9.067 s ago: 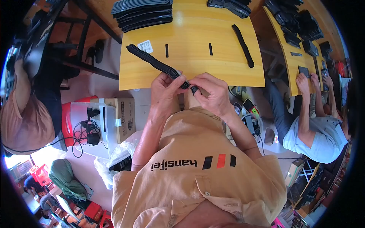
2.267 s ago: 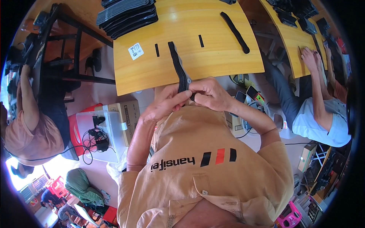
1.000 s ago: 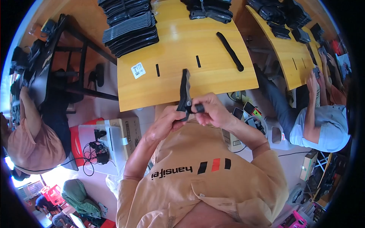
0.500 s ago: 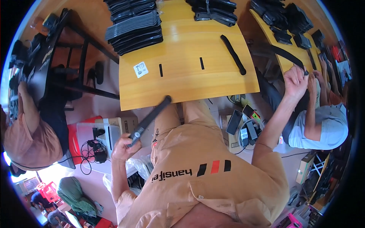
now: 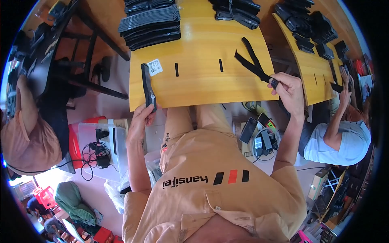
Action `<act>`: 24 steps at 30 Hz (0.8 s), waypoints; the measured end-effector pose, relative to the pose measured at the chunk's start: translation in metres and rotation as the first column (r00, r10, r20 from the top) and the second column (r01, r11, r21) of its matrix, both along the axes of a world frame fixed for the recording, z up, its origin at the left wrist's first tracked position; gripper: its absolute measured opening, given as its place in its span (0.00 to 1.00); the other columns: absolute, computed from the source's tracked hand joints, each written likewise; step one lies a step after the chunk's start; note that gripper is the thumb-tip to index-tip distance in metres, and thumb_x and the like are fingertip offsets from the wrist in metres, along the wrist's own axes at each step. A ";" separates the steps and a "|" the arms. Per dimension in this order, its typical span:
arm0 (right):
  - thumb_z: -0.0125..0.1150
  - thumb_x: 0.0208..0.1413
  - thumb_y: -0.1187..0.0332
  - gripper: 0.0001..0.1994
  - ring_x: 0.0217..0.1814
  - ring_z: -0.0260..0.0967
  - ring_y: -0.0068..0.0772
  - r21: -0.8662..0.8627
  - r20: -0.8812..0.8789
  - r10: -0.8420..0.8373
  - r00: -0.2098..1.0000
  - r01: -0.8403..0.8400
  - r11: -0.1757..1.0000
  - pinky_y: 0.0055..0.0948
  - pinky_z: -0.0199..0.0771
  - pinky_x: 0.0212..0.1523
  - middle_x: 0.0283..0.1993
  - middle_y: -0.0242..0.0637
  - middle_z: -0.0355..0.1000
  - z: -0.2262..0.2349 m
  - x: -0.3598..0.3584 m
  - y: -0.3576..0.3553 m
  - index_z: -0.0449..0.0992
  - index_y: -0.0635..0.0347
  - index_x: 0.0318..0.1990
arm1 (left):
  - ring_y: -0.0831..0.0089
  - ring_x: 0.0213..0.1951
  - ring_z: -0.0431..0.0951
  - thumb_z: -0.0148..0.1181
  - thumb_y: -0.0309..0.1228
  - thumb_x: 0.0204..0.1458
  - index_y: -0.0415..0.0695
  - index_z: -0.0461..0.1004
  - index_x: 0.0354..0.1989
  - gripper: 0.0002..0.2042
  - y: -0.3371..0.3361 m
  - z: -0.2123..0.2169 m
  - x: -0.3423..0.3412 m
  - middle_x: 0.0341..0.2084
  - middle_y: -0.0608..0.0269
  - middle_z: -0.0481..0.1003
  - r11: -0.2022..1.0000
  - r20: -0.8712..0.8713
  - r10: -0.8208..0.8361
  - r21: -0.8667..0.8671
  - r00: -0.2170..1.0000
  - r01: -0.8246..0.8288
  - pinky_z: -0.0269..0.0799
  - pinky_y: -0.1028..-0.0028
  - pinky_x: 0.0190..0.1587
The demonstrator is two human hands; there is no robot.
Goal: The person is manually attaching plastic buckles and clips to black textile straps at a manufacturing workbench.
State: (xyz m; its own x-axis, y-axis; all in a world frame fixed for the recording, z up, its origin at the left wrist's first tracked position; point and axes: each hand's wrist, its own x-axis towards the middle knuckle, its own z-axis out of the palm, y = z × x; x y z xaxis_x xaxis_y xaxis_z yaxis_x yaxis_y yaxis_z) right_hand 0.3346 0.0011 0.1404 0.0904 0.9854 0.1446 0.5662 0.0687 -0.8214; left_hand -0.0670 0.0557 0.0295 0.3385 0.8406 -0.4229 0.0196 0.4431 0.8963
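Observation:
My left hand (image 5: 142, 115) grips the near end of a long black strap piece (image 5: 147, 86) that lies along the left edge of the yellow wooden table (image 5: 198, 85). My right hand (image 5: 288, 90) is closed on the end of another black strap (image 5: 252, 67), stretched across the table's right side beside a second strap (image 5: 252, 52) that crosses it. Both arms are spread wide apart.
Stacks of black strap pieces (image 5: 150, 22) lie at the table's far side, with more (image 5: 236, 9) at the back. A white label (image 5: 154, 67) and two dark slots (image 5: 176, 69) mark the tabletop. Another person (image 5: 340, 129) works at the right table; a person (image 5: 24, 133) sits left. Boxes and cables (image 5: 101, 146) sit below.
My left hand has brought its strap from down at my left side up onto the table's left edge. My right hand has drawn back from the far right, holding a strap's end.

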 end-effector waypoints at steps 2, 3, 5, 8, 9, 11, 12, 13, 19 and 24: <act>0.47 0.45 0.83 0.12 0.24 0.67 0.19 0.009 -0.018 -0.035 0.999 0.035 0.999 0.17 0.68 0.25 0.26 0.36 0.71 -0.002 -0.002 0.002 0.75 0.70 0.36 | 0.85 0.14 0.56 0.51 0.33 0.53 0.41 0.68 0.37 0.09 0.006 -0.013 0.006 0.13 0.74 0.59 0.993 0.044 0.100 -0.072 0.994 -0.096 0.47 0.83 0.16; 0.47 0.45 0.84 0.14 0.25 0.67 0.19 0.017 -0.037 -0.066 0.997 0.067 0.998 0.17 0.69 0.26 0.27 0.37 0.71 -0.004 -0.002 0.002 0.76 0.69 0.38 | 0.85 0.14 0.56 0.51 0.33 0.53 0.41 0.68 0.37 0.09 0.007 -0.020 0.010 0.13 0.74 0.59 0.993 0.044 0.098 -0.074 0.994 -0.095 0.47 0.83 0.16; 0.47 0.45 0.84 0.14 0.26 0.67 0.19 0.010 -0.044 -0.067 0.997 0.067 0.998 0.17 0.69 0.27 0.28 0.36 0.71 -0.008 0.001 0.003 0.76 0.68 0.39 | 0.85 0.14 0.57 0.54 0.30 0.51 0.42 0.65 0.39 0.09 0.007 -0.030 0.019 0.12 0.74 0.60 0.973 -0.121 0.231 0.027 0.965 -0.230 0.48 0.84 0.15; 0.47 0.45 0.85 0.14 0.29 0.66 0.18 0.005 -0.068 -0.062 0.996 0.062 0.998 0.16 0.69 0.30 0.29 0.35 0.70 -0.017 0.006 0.003 0.76 0.68 0.39 | 0.82 0.14 0.60 0.58 0.30 0.48 0.42 0.63 0.37 0.12 0.003 -0.031 0.032 0.12 0.69 0.62 0.960 -0.302 0.267 0.167 0.915 -0.225 0.55 0.81 0.17; 0.47 0.45 0.85 0.14 0.30 0.66 0.18 0.008 -0.082 -0.058 0.995 0.059 0.998 0.16 0.68 0.31 0.30 0.35 0.69 -0.020 0.007 0.004 0.76 0.69 0.38 | 0.82 0.14 0.60 0.58 0.30 0.48 0.42 0.63 0.37 0.12 0.004 -0.035 0.034 0.12 0.69 0.62 0.959 -0.305 0.272 0.167 0.913 -0.230 0.55 0.81 0.17; 0.47 0.45 0.85 0.14 0.31 0.66 0.18 -0.008 -0.092 -0.042 0.995 0.042 0.999 0.16 0.68 0.32 0.30 0.34 0.69 -0.025 0.010 0.003 0.76 0.69 0.38 | 0.76 0.15 0.64 0.60 0.31 0.45 0.41 0.63 0.37 0.14 0.005 -0.041 0.037 0.11 0.64 0.64 0.938 -0.545 0.252 0.341 0.799 -0.064 0.60 0.75 0.20; 0.47 0.45 0.86 0.14 0.32 0.66 0.19 -0.022 -0.098 -0.033 0.995 0.031 0.999 0.16 0.68 0.32 0.31 0.34 0.68 -0.026 0.010 0.003 0.75 0.69 0.37 | 0.76 0.15 0.64 0.60 0.31 0.45 0.41 0.63 0.37 0.14 0.004 -0.040 0.038 0.11 0.64 0.64 0.939 -0.548 0.253 0.339 0.797 -0.065 0.60 0.75 0.20; 0.47 0.45 0.86 0.14 0.32 0.66 0.19 -0.023 -0.101 -0.032 0.994 0.029 0.999 0.16 0.68 0.32 0.31 0.34 0.68 -0.026 0.009 0.004 0.75 0.69 0.37 | 0.75 0.15 0.64 0.61 0.31 0.44 0.41 0.63 0.37 0.15 0.003 -0.037 0.040 0.11 0.63 0.65 0.929 -0.582 0.269 0.368 0.768 -0.046 0.61 0.74 0.21; 0.45 0.42 0.87 0.14 0.32 0.66 0.22 -0.036 -0.247 0.012 0.969 -0.022 0.999 0.18 0.70 0.32 0.30 0.35 0.68 -0.019 -0.005 0.005 0.76 0.69 0.35 | 0.72 0.16 0.67 0.62 0.33 0.44 0.39 0.66 0.39 0.16 0.005 -0.011 0.049 0.11 0.63 0.67 0.839 -0.613 0.457 0.537 0.645 -0.084 0.63 0.72 0.23; 0.40 0.35 0.90 0.20 0.32 0.68 0.23 0.084 -0.192 0.419 0.888 -0.410 0.908 0.19 0.69 0.30 0.29 0.37 0.71 -0.005 -0.049 0.017 0.75 0.68 0.34 | 0.69 0.40 0.72 0.62 0.31 0.43 0.39 0.66 0.50 0.23 0.010 0.046 0.100 0.33 0.55 0.73 0.699 -0.226 0.159 0.713 0.961 0.052 0.64 0.74 0.42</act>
